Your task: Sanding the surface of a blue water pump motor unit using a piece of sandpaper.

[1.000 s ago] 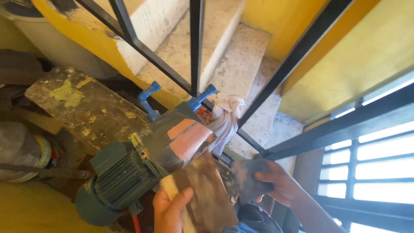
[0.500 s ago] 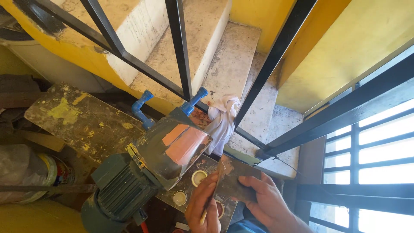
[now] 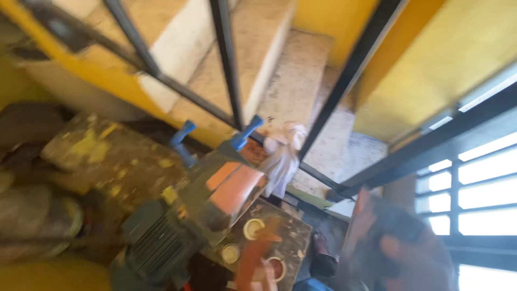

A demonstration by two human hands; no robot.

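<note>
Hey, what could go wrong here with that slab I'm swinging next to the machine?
The right hand carries a dark flat slab, blurred by motion, beside the black metal railing, so it might strike a bar or slip from the fingers. The left hand is low beside the green motor machine and its cluttered work plate, where a pinch seems possible. Stairs lie just past the railing.

Paint-spattered dark wooden bench (image 3: 293, 237) low in view, blurred. Directly on it: round pale-rimmed lids (image 3: 253, 228), a green electric motor (image 3: 156, 248) with an orange-patched grey housing (image 3: 226, 188). Beside it, a yellow-splashed flat board (image 3: 113, 156).
</note>
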